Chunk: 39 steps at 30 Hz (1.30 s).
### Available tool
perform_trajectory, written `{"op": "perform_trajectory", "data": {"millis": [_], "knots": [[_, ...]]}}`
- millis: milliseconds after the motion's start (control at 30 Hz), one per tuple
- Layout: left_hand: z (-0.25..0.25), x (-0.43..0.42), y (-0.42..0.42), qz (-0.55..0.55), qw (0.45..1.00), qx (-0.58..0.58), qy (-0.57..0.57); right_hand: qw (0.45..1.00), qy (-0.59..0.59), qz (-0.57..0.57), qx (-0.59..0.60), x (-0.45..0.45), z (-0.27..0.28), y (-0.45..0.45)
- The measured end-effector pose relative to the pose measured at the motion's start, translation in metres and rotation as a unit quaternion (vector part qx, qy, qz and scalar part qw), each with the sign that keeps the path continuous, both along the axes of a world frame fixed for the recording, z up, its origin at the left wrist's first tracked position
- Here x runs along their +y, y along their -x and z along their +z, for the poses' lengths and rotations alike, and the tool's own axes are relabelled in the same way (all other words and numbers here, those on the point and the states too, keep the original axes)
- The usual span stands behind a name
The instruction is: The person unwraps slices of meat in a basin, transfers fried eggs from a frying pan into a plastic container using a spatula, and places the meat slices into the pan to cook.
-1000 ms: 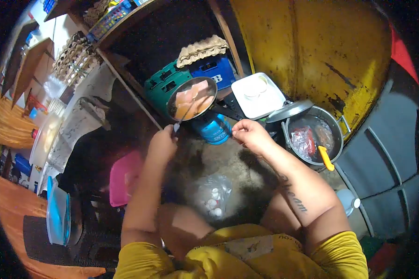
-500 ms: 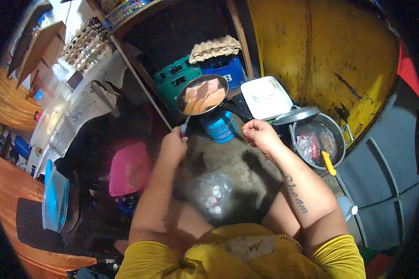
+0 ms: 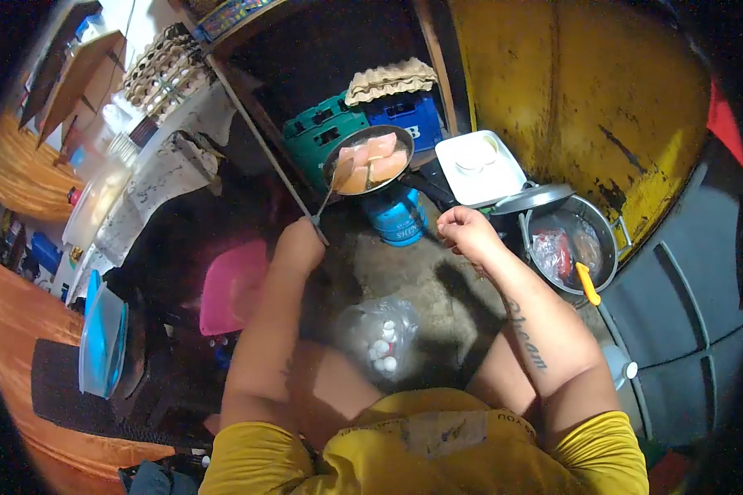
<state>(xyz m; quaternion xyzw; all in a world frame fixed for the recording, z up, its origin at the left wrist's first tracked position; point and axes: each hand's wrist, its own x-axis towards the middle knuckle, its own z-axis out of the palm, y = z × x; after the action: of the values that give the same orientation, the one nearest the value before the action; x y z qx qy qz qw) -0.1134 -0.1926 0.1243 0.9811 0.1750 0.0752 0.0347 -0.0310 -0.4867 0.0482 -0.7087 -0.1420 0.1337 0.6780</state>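
Note:
My left hand point(image 3: 300, 246) is closed around the handle of a spatula point(image 3: 328, 200), whose head rests at the left side of a frying pan point(image 3: 344, 191). In the pan lie several pale pink, flat slices point(image 3: 381, 147) that look like meat, with shiny liquid around them. The pan sits over a blue gas canister point(image 3: 398, 219), and its black handle point(image 3: 431, 190) points down to the right. Just below the end of that handle, my right hand point(image 3: 469, 233) hovers with fingers curled in and nothing visible in them.
A white tray point(image 3: 504, 188) with round white items stands right of the pan. Near my right forearm is a pot point(image 3: 609, 280) holding bagged items and a yellow-handled tool point(image 3: 587, 285). A plastic bag point(image 3: 400, 318) lies between my legs. Crates point(image 3: 326, 132) stand behind the pan.
My left hand has turned and shifted slightly left, and the spatula head has moved toward the pan's left side. The slices lie more spread out. My right hand stays near the pan handle.

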Motion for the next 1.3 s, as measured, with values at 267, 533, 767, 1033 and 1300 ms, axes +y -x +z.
{"op": "perform_trajectory", "data": {"millis": [267, 533, 767, 1033, 1300], "knots": [[0.014, -0.006, -0.013, -0.001, 0.999, -0.003, -0.038, 1.000, 0.005, -0.003, 0.017, 0.000, 0.008, 0.003], [0.041, -0.019, -0.003, -0.019, 0.991, 0.030, -0.127, 0.999, 0.026, 0.019, 0.013, -0.006, 0.000, -0.005], [0.025, -0.013, -0.008, -0.019, 0.993, 0.044, -0.108, 0.999, 0.019, 0.022, 0.028, -0.005, 0.002, -0.005], [0.005, -0.005, -0.054, 0.020, 0.999, 0.014, -0.048, 0.999, 0.031, 0.027, 0.016, -0.002, 0.001, -0.005], [-0.002, -0.022, -0.074, 0.001, 0.999, -0.030, -0.020, 1.000, -0.001, 0.006, 0.015, -0.007, 0.008, -0.001]]}}
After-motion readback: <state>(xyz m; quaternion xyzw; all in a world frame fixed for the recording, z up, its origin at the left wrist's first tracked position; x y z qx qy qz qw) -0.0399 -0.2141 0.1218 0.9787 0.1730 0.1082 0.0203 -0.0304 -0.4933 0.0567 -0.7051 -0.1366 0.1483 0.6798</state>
